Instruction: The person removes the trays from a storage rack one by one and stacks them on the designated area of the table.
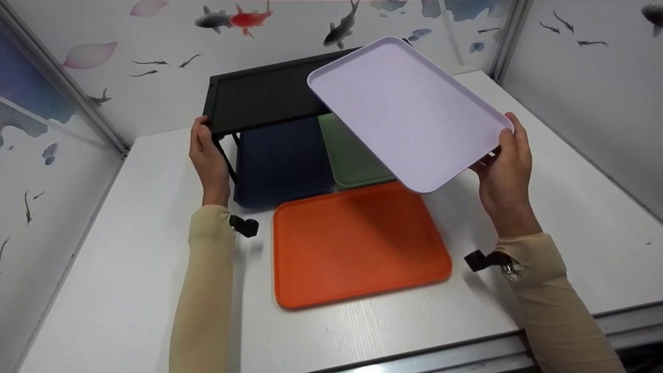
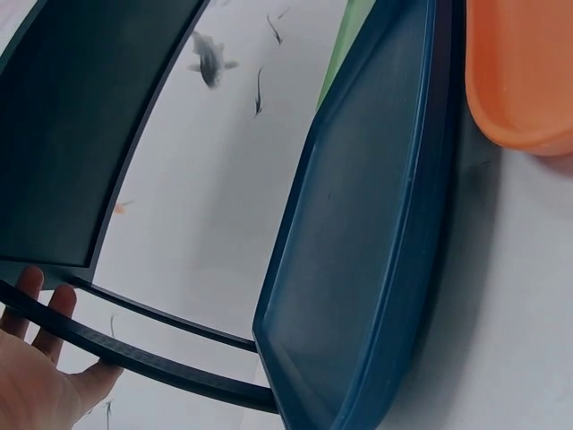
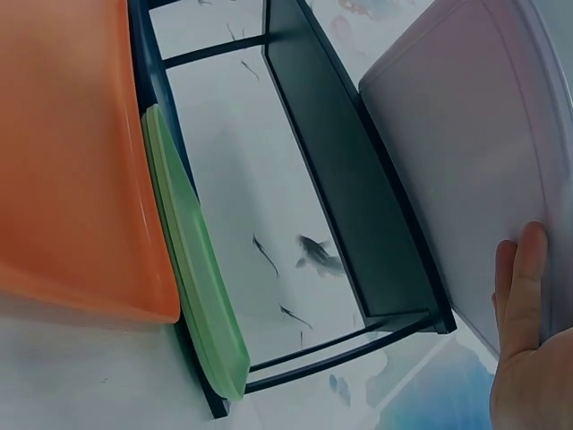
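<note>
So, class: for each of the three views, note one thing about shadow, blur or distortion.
Head view: soft, even light; the lilac tray casts a faint shadow near the orange tray, and the wall edges bow. Left wrist view: the blue tray looks stretched and curved. Right wrist view: the right hand is soft and close to the lens.

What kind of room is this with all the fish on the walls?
Probably a small work booth, not a home: a plain white table walled in by fish-painted panels, with flat plastic trays like the orange one beside a black metal shelf rack.

Green tray and blue tray partly under black shelf.
</note>
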A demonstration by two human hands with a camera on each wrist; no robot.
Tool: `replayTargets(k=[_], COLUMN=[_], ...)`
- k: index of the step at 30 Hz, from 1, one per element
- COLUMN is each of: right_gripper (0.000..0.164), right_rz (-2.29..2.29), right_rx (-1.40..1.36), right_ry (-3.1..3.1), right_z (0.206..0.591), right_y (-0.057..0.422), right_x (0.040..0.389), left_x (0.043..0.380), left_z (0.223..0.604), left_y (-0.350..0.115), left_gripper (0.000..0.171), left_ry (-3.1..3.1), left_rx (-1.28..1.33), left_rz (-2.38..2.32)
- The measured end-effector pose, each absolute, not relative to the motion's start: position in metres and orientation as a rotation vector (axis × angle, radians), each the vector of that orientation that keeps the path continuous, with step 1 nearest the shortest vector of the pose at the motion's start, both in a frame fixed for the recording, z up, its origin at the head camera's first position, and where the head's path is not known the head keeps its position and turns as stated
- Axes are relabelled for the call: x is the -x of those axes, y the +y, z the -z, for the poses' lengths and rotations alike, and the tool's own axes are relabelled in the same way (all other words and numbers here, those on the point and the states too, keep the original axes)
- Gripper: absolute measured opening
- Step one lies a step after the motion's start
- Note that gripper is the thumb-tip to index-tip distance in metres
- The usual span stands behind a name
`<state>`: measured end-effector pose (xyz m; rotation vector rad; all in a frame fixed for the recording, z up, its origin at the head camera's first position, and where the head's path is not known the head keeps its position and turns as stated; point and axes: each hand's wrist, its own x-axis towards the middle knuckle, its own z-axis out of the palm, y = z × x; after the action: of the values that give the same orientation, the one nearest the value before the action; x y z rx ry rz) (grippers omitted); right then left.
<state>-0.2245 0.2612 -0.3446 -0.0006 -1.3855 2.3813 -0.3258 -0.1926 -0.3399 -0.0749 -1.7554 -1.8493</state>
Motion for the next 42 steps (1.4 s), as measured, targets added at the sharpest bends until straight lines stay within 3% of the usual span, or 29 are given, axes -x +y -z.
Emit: replayTargets(k=[14, 25, 42], right_gripper=[0.043, 0.045, 0.049], right_rz=[-2.381, -2.363, -2.332], right_rx=[-0.045, 0.004, 0.039], right_ry=[-1.307, -1.379, -1.561], right_z=[0.346, 0.355, 0.358], right_y=[0.263, 0.27, 0.273], right_x=[0.227, 0.223, 0.222], left_x=[0.327, 0.351, 0.35], left_z=[0.342, 0.362, 0.361], left_y=[-0.193, -0.204, -0.204], left_gripper=[0.044, 0.044, 0.043], left_ry=[-1.772, -1.755, -1.751], left_rx=[0.084, 0.099, 0.09], left_rz=[1.83, 1.813, 1.845])
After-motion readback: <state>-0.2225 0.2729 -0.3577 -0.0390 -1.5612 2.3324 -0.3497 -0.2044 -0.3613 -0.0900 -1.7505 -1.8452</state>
